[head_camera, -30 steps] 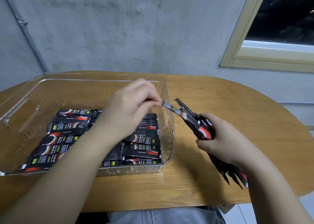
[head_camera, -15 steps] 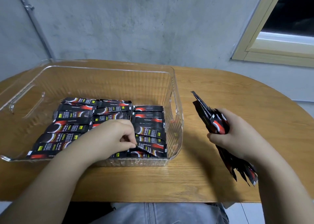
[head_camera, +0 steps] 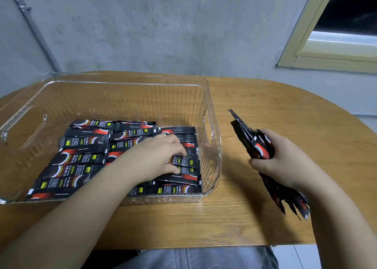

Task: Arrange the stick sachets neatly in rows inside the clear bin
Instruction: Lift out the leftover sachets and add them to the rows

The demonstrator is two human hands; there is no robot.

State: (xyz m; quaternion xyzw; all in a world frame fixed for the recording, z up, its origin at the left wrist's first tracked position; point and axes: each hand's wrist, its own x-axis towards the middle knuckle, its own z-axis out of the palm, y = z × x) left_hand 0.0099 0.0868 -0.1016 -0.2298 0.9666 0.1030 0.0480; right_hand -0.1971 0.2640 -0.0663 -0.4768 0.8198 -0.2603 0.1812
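The stick sachets (head_camera: 81, 158) were black with red swirls, white arcs and yellow marks. The bin (head_camera: 212, 126) was clear and ribbed; the table (head_camera: 265, 105) showed tan woodgrain.

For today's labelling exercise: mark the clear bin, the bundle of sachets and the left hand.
clear bin (head_camera: 212, 126), head view, right wall.
bundle of sachets (head_camera: 259, 146), head view, upper part above the fist.
left hand (head_camera: 155, 156), head view, back of hand.

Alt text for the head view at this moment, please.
A person's left hand rests on black-and-red stick sachets laid in rows inside a clear bin on a wooden table, while the right hand grips a bundle of sachets beside the bin.
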